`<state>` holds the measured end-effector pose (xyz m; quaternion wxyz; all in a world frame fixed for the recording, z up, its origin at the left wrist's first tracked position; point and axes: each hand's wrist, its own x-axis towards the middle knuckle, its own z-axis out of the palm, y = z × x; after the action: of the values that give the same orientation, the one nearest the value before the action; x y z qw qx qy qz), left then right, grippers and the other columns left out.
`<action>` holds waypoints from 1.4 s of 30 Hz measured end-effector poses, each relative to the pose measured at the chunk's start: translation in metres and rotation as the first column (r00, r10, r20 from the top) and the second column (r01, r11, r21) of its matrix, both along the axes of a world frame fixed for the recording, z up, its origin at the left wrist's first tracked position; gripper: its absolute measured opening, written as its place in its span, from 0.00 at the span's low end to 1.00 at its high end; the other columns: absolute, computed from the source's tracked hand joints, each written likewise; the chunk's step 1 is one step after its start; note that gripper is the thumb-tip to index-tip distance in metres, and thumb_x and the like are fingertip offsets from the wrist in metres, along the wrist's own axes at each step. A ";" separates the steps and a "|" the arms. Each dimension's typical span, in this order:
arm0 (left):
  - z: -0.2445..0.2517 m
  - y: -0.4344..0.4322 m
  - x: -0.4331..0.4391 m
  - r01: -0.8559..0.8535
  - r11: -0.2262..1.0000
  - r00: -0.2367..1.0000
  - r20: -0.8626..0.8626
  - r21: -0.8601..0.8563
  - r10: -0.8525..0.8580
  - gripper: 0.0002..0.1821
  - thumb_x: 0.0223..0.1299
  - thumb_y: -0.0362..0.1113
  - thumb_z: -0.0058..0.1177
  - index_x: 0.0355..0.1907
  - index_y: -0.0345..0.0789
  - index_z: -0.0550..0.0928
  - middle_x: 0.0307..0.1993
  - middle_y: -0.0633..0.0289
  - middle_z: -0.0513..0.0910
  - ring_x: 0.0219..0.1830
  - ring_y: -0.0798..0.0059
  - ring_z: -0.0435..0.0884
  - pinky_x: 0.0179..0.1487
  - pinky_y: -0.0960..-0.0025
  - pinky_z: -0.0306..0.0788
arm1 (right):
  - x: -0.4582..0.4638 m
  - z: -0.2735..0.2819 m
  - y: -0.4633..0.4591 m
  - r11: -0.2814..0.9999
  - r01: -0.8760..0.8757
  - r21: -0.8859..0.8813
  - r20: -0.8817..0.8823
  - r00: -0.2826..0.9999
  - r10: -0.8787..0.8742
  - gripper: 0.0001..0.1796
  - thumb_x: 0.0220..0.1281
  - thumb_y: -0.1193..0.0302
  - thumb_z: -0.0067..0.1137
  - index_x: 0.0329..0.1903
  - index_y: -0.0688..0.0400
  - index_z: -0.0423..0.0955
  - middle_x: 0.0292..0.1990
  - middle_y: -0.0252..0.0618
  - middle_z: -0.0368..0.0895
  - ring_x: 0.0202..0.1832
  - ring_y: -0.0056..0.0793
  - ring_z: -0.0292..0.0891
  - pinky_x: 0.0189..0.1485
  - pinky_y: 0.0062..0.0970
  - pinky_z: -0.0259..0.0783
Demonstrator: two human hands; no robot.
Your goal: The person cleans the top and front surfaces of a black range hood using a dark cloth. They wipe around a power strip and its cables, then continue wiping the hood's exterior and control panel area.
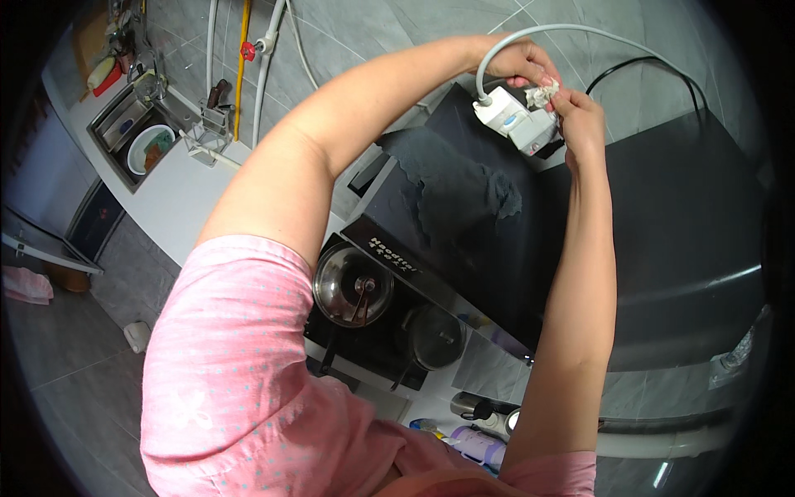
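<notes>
At the top, my left hand (pixel 525 64) pinches a small crumpled whitish wad (pixel 543 93), which looks like tissue or cloth. The fingertips of my right hand (pixel 579 115) hold the same wad from the other side. Just below the wad is a white plug unit (pixel 515 121) with a blue switch and a grey cable (pixel 590 28). It sits against the tiled wall behind a black range hood (pixel 671 223). A dark grey rumpled layer, apparently cloth, (pixel 459 171) lies over the hood's left part.
Below the hood, a lidded steel pan (pixel 353 286) and a dark lidded pot (pixel 436 338) stand on the cooktop. At left, a sink (pixel 118 146) holds a white basin (pixel 140 155). A yellow pipe (pixel 241 81) and a red-handled valve (pixel 248 51) run along the wall. Bottles (pixel 478 444) stand low down.
</notes>
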<state>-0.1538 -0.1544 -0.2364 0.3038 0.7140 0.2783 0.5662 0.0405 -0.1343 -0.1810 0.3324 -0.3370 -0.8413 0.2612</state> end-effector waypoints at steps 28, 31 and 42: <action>-0.211 0.008 -0.056 -0.891 0.433 0.430 0.051 -0.133 0.901 0.11 0.57 0.41 0.65 0.39 0.39 0.87 0.41 0.53 0.85 0.45 0.61 0.83 0.49 0.60 0.74 | -0.025 -0.025 0.021 0.746 0.009 0.666 0.669 0.435 -0.603 0.14 0.65 0.68 0.52 0.47 0.53 0.85 0.48 0.49 0.86 0.53 0.49 0.82 0.53 0.45 0.76; -0.230 0.010 -0.038 -0.895 0.440 0.439 0.040 -0.067 0.898 0.08 0.61 0.38 0.62 0.41 0.39 0.86 0.41 0.55 0.84 0.46 0.58 0.82 0.50 0.59 0.74 | -0.024 -0.031 0.026 0.718 -0.077 0.691 0.666 0.453 -0.593 0.14 0.66 0.66 0.52 0.46 0.54 0.85 0.47 0.50 0.86 0.52 0.51 0.81 0.52 0.45 0.75; -0.274 0.007 -0.031 -0.885 0.395 0.385 -0.088 0.246 0.919 0.12 0.62 0.34 0.54 0.48 0.47 0.82 0.40 0.57 0.78 0.41 0.55 0.81 0.42 0.57 0.76 | -0.035 -0.046 0.046 0.728 -0.229 0.646 0.693 0.577 -0.433 0.15 0.69 0.61 0.54 0.47 0.56 0.84 0.44 0.52 0.85 0.49 0.54 0.80 0.50 0.47 0.74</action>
<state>-0.1852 -0.1469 -0.5100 -0.1425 0.5238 0.6063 0.5812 0.0057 -0.0879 -0.2274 0.0247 -0.3245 -0.9067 -0.2684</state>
